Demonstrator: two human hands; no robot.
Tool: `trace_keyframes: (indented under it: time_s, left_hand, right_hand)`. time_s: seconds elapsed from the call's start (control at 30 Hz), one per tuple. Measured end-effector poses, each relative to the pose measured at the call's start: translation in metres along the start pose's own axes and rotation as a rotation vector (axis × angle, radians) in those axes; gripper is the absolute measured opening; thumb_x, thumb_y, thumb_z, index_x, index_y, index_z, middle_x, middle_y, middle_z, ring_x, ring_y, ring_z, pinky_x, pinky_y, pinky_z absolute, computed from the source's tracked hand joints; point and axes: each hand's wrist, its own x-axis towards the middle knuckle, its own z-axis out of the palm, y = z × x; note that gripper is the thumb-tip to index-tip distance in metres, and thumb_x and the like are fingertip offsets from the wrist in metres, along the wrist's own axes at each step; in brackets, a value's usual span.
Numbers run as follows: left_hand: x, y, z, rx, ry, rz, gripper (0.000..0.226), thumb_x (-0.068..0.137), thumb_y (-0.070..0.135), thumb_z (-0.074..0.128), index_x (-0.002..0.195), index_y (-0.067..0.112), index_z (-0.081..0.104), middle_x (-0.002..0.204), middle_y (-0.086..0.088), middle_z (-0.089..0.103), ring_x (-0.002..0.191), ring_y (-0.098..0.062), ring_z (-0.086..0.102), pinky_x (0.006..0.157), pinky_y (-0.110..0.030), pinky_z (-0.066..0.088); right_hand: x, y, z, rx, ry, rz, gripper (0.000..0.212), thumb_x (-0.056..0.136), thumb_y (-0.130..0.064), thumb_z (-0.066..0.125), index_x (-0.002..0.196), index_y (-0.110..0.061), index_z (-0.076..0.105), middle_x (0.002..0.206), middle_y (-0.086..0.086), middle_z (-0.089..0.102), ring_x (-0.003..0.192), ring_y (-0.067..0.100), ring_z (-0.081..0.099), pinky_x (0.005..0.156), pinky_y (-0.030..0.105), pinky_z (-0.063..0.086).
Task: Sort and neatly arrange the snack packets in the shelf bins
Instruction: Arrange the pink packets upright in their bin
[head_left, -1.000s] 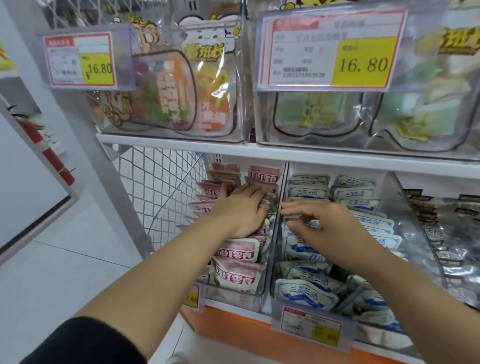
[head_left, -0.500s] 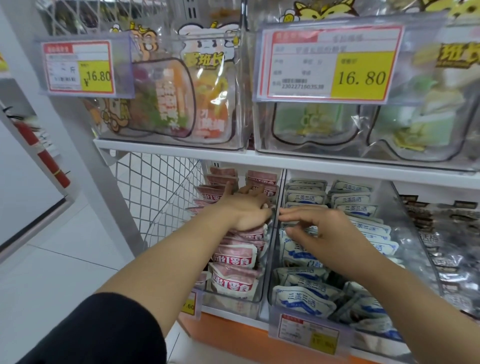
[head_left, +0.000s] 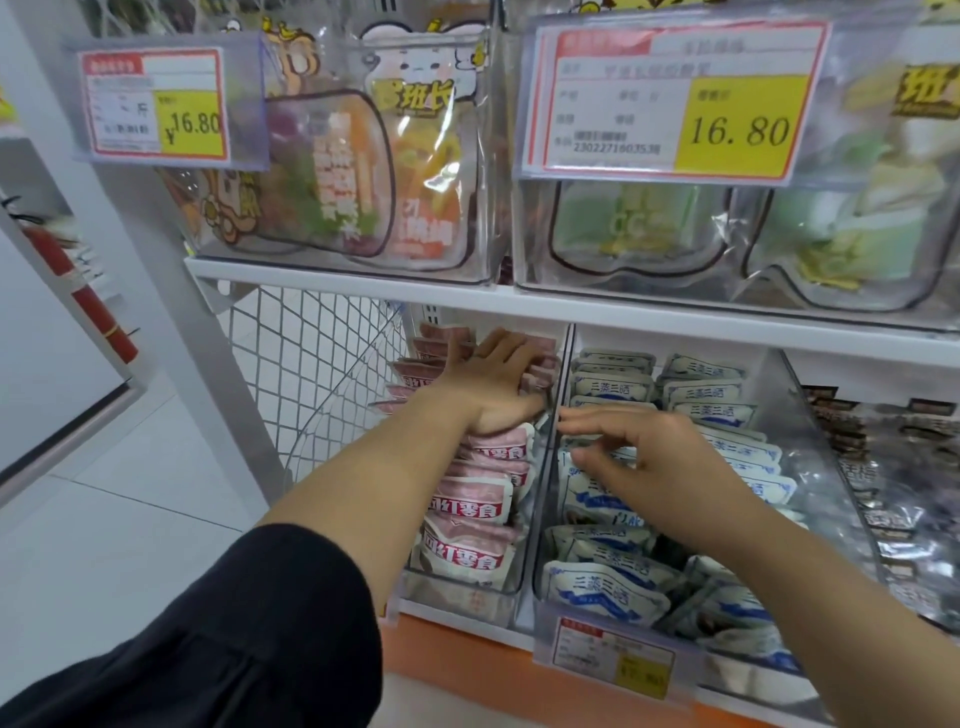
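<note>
Pressing pink packets left of divider: left hand, fingers spread flat. Right hand over blue packets right of divider; pinch cannot be told. Risk: pink row toppled if pushed unevenly.

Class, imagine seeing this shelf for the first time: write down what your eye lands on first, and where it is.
The big price tag reading 16.80 in yellow, at upper right, stands out most. On the lower shelf, the left hand lies flat on pink packets in the left bin, and the right hand reaches over blue-and-white packets in the next bin.
</note>
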Motion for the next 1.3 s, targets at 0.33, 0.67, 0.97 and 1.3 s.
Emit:
trace_keyframes:
  time_s: [0.33, 0.67, 0.97, 1.3]
  left_hand:
    - [0.010, 0.002, -0.004, 0.004, 0.019, -0.026, 0.058, 0.089, 0.044, 0.041, 0.139, 0.018, 0.027, 0.150, -0.005, 0.024, 0.144, -0.023, 0.008, 0.115, -0.054, -0.004]
    - [-0.025, -0.004, 0.003, 0.071, -0.073, 0.001, 0.056, 0.097, 0.053, 0.021, 0.150, 0.038, 0.009, 0.158, 0.004, 0.019, 0.146, -0.020, 0.010, 0.114, -0.056, -0.007]
    - [-0.035, 0.009, 0.014, 0.060, 0.015, -0.048, 0.050, 0.099, 0.043, 0.024, 0.146, 0.029, 0.028, 0.154, -0.008, 0.019, 0.144, -0.032, 0.008, 0.113, -0.061, -0.008]
    - [0.001, 0.004, -0.001, 0.036, -0.135, -0.144, 0.055, 0.100, 0.050, 0.014, 0.151, 0.033, 0.003, 0.160, -0.003, -0.011, 0.147, -0.022, -0.008, 0.111, -0.062, -0.011]
  right_hand:
    - [0.003, 0.000, 0.002, 0.036, 0.020, 0.005, 0.024, 0.088, -0.018, 0.063, 0.110, -0.025, 0.069, 0.114, -0.024, 0.057, 0.095, -0.013, 0.056, 0.082, 0.006, 0.047]
    - [0.004, 0.000, 0.002, 0.014, 0.036, -0.001, 0.023, 0.087, -0.016, 0.065, 0.108, -0.024, 0.071, 0.111, -0.023, 0.059, 0.093, -0.014, 0.055, 0.078, -0.005, 0.035]
    - [0.004, 0.002, 0.001, 0.026, 0.033, -0.010, 0.023, 0.087, -0.016, 0.065, 0.107, -0.025, 0.070, 0.108, -0.028, 0.057, 0.098, -0.023, 0.049, 0.084, -0.002, 0.038]
    - [0.004, 0.003, 0.005, 0.020, 0.039, -0.013, 0.023, 0.087, -0.017, 0.065, 0.107, -0.026, 0.071, 0.113, -0.022, 0.061, 0.093, -0.008, 0.060, 0.080, -0.001, 0.040]
